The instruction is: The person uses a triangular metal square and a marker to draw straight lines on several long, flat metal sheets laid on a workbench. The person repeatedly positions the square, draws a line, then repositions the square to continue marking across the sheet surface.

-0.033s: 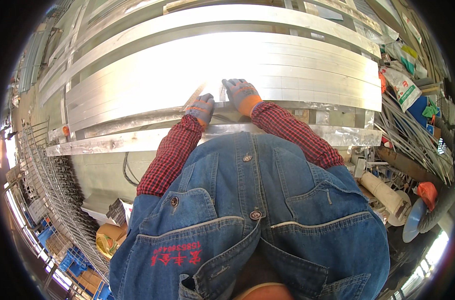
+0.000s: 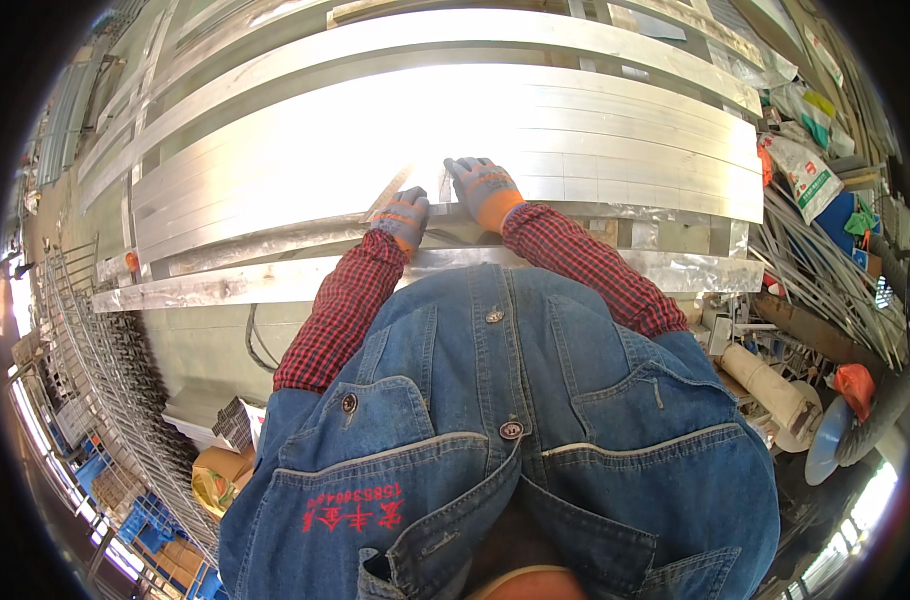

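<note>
Several flat silvery metal bars (image 2: 635, 150) lie side by side across the frame in front of me, with strong glare over their middle. Both my hands wear grey-and-orange gloves at the bars' near edge. My left hand (image 2: 405, 215) is closed, its fingers curled; what they hold, if anything, is hidden. Beside it a thin tan strip (image 2: 388, 190) slants onto the bars. Just to the right, my right hand (image 2: 485, 190) rests over the near bars, fingers stretched forward on the metal. Fine crosswise lines show on the bars to its right.
A metal rail (image 2: 215, 288) runs between me and the bars, and another long rail (image 2: 655, 62) lies beyond them. At right are white sacks (image 2: 800, 175), a pile of thin metal strips (image 2: 825, 270) and a blue disc (image 2: 828, 445). Wire racks (image 2: 105, 370) stand at left.
</note>
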### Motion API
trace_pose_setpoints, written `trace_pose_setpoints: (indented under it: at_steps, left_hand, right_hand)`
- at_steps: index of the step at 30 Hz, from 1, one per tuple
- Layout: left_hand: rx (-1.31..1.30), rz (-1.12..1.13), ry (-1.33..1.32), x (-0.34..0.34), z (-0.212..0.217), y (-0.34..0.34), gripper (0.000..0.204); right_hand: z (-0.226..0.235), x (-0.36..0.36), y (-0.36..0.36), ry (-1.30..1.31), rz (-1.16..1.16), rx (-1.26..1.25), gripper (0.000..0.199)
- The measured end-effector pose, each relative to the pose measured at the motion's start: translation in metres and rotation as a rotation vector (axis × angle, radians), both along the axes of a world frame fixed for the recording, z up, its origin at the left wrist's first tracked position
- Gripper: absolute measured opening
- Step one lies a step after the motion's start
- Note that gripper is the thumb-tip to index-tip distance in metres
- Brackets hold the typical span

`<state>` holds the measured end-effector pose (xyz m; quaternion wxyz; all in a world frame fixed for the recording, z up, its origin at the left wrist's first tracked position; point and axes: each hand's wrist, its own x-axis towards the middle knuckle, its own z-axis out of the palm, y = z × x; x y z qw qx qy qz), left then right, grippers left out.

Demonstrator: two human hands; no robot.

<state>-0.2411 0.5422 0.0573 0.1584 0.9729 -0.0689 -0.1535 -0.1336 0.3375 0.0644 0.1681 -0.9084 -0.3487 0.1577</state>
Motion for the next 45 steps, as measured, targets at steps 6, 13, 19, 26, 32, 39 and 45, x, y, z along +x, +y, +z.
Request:
trace_pose_setpoints:
  at_steps: [6,13,19,26,32,39,45]
  left_hand:
    - [0.016,-0.013,0.009,0.001,-0.002,0.001,0.026]
    - [0.051,-0.013,0.026,0.001,-0.003,0.001,0.024]
    - [0.075,-0.025,0.014,0.0,-0.001,0.0,0.024]
    - [0.051,-0.025,-0.014,-0.002,-0.002,0.004,0.025]
    - [0.166,0.014,0.013,-0.015,0.002,0.036,0.028]
    - [0.105,0.035,-0.101,-0.026,-0.004,0.064,0.021]
    - [0.123,0.022,-0.086,-0.024,-0.008,0.066,0.024]
  right_hand:
    - [0.0,0.0,0.0,0.052,-0.012,0.001,0.048]
    - [0.009,-0.021,-0.013,0.114,0.051,-0.018,0.038]
    - [0.007,-0.044,-0.026,0.19,0.241,-0.085,0.031]
    - [0.01,-0.082,-0.049,0.378,-0.019,0.141,0.032]
    - [0.015,-0.1,-0.063,0.495,-0.314,0.051,0.036]
    - [0.008,-0.141,-0.075,0.428,-0.462,0.266,0.039]
    - [0.005,-0.158,-0.076,0.399,-0.462,0.269,0.039]
